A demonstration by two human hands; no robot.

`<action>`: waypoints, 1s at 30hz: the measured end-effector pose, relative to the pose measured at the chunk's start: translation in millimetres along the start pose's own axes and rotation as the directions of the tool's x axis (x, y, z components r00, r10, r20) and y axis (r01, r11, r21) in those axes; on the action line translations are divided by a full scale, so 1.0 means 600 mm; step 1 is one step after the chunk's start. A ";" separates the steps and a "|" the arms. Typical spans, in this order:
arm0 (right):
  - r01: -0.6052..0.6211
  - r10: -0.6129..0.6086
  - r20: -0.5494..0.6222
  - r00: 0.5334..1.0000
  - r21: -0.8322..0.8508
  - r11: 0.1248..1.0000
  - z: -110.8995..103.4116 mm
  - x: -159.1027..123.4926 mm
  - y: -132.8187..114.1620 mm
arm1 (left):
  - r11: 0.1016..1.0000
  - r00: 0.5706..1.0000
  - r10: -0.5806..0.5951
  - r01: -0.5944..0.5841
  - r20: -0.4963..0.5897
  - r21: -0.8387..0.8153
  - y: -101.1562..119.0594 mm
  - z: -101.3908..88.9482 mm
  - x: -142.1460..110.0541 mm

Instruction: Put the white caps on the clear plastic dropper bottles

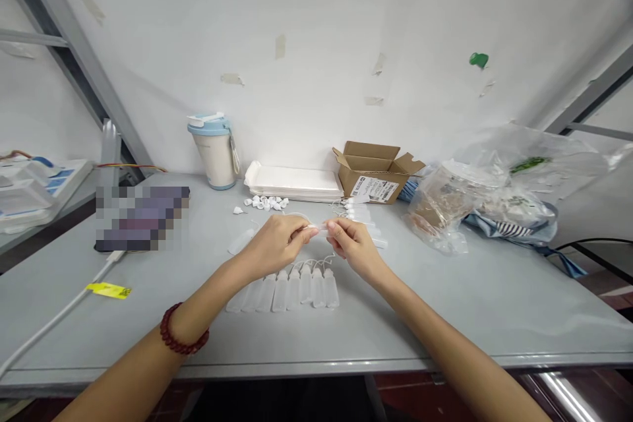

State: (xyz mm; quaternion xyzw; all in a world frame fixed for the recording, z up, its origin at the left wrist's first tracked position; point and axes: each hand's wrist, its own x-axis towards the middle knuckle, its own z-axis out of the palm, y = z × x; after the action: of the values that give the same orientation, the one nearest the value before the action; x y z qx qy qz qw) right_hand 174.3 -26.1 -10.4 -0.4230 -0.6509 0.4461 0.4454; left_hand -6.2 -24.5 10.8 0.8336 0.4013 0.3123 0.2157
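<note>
My left hand (pixel 284 244) and my right hand (pixel 353 244) meet above the middle of the table, fingertips pinched. Between them is a small translucent plastic piece (pixel 322 231), mostly hidden by the fingers. A thin clear tube (pixel 297 215) arcs over the left hand. Just below lies a row of several translucent squeeze bottles (pixel 293 293) with thin tubes at their tops. More bottles (pixel 361 211) lie behind my right hand, and one bottle (pixel 241 241) lies left of my left hand. Behind the hands is a pile of small white caps (pixel 267 203).
At the back stand a cup with a blue lid (pixel 212 151), a stack of white trays (pixel 299 182) and an open cardboard box (pixel 373 175). Plastic bags (pixel 445 201) lie right. A phone (pixel 143 217) with a white cable (pixel 59 320) lies left.
</note>
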 end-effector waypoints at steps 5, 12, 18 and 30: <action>-0.312 0.281 0.145 0.949 0.298 0.902 -0.002 0.003 -0.006 | 0.988 0.991 0.127 -0.123 -0.036 0.096 0.001 0.009 -0.006; -0.401 0.339 0.228 0.913 0.342 0.850 -0.010 0.007 -0.003 | 0.981 0.988 0.152 -0.148 -0.021 0.128 0.002 0.013 -0.006; -0.216 0.208 0.058 0.976 0.273 0.937 -0.013 0.008 -0.006 | 0.996 0.999 0.009 -0.012 -0.032 -0.093 -0.004 0.001 -0.001; 0.003 -0.003 -0.032 0.999 0.017 1.000 -0.020 0.010 -0.002 | 0.972 0.982 -0.147 0.122 -0.115 -0.199 -0.020 -0.022 0.008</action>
State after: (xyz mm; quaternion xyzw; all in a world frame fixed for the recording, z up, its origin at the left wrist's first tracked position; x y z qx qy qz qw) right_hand 184.1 -18.3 -5.8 -0.4253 -0.6406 0.4440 0.4599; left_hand -19.5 -12.4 14.5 0.7579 0.4382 0.3874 0.2889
